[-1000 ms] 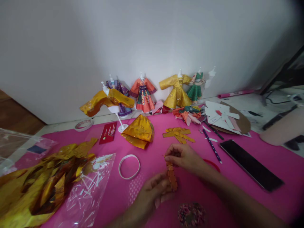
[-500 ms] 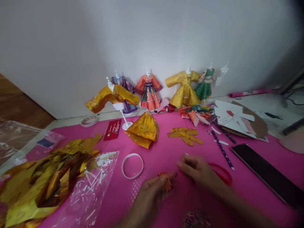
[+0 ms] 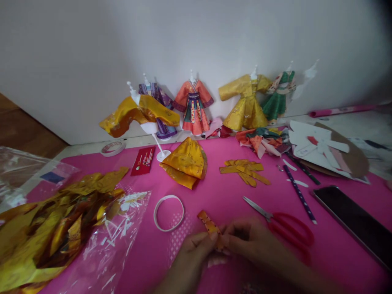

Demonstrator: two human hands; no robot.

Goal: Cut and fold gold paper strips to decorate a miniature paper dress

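Note:
Between the fingers of both hands is a small strip of orange-gold fabric (image 3: 208,221) with dark marks along its edges. My left hand (image 3: 196,250) pinches its middle with thumb and fingers, leaving the far end sticking out. At the near end, the fingertips of my right hand (image 3: 245,239) are closed on the same strip. Scissors with red handles (image 3: 284,224) lie right beside my right hand, their blades pointing away to the left. Just beyond my left hand is a white roll of tape (image 3: 169,213) lying flat.
Gold strips (image 3: 245,171) lie stacked beyond my hands, near a folded gold skirt (image 3: 185,163). Dressed mini mannequins (image 3: 194,108) line the wall. Left are gold scraps (image 3: 70,220) and a plastic bag (image 3: 119,241); right, a polka-dot pencil (image 3: 300,194) and a phone (image 3: 355,220).
My right hand has come in to the left and now grips the fabric strip with my left hand. The strip is stretched out longer, and the scissors are uncovered. The view has shifted slightly.

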